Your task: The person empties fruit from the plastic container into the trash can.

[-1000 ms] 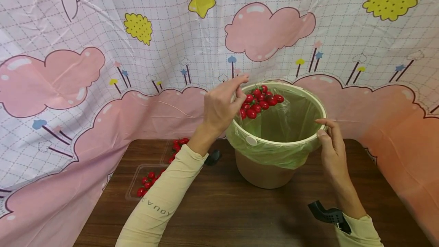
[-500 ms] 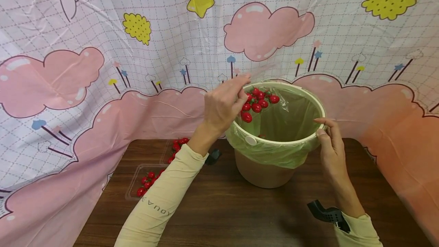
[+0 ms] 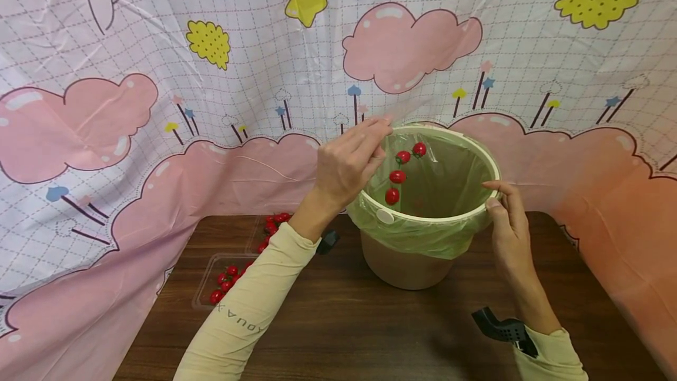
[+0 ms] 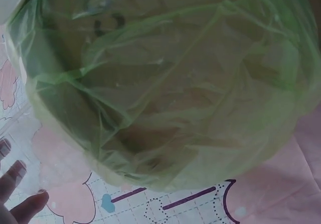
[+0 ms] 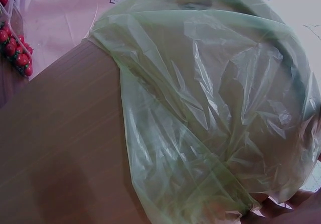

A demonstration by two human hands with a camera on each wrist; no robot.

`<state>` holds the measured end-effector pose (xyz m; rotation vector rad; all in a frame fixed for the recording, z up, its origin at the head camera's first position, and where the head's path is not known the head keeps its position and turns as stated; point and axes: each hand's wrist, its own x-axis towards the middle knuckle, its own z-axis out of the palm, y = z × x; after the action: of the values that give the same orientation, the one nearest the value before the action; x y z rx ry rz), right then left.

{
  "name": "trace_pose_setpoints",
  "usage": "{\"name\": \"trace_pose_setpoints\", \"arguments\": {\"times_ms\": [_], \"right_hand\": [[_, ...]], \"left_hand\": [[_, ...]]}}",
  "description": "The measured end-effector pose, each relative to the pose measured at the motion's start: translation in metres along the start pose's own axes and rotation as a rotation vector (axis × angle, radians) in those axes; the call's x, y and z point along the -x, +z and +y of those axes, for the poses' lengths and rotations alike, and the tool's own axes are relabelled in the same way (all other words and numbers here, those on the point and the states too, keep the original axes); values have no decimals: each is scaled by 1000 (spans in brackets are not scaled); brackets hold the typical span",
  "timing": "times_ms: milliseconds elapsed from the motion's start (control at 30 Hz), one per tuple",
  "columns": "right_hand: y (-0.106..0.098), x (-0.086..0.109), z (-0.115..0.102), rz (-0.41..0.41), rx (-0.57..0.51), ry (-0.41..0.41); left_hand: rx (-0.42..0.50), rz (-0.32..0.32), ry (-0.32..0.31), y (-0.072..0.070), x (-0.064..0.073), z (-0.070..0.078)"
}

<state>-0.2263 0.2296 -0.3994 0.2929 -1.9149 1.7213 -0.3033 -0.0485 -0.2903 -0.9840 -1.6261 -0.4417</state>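
My left hand (image 3: 351, 160) grips a clear plastic box (image 4: 55, 158), tilted over the left rim of a bin (image 3: 446, 220); its fingers (image 4: 27, 206) show at the edge of the left wrist view. Several red cherry tomatoes (image 3: 398, 177) appear in the bin's mouth, below and right of that hand. A thin green bag (image 3: 418, 240) lines the bin and folds down over its outside. On the right side, my right hand (image 3: 510, 228) pinches the rim between thumb and fingers. The bottom of the bin is hidden.
Two more clear boxes of cherry tomatoes stand on the left of the dark wooden table (image 3: 370, 334): a nearer box (image 3: 203, 287) and a farther one, both partly behind the left sleeve (image 3: 254, 304). A printed curtain (image 3: 275, 175) surrounds the table's back and sides.
The cluster of tomatoes beside my left hand has dropped into the bin, leaving only a few visible at its mouth. My left hand has turned slightly; my right hand stays on the rim.
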Motion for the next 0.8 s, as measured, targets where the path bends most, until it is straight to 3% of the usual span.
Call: {"name": "trace_pose_setpoints", "arguments": {"times_ms": [233, 400, 567, 800], "right_hand": [[1, -1, 1, 9, 14, -5], [0, -2, 2, 15, 41, -13], [-1, -2, 2, 16, 50, -14], [-1, -2, 3, 11, 28, -15]], "left_hand": [[-56, 60, 92, -4, 0, 1], [-64, 89, 112, -9, -5, 4], [-43, 143, 55, -14, -5, 4], [-62, 292, -67, -29, 6, 8]]}}
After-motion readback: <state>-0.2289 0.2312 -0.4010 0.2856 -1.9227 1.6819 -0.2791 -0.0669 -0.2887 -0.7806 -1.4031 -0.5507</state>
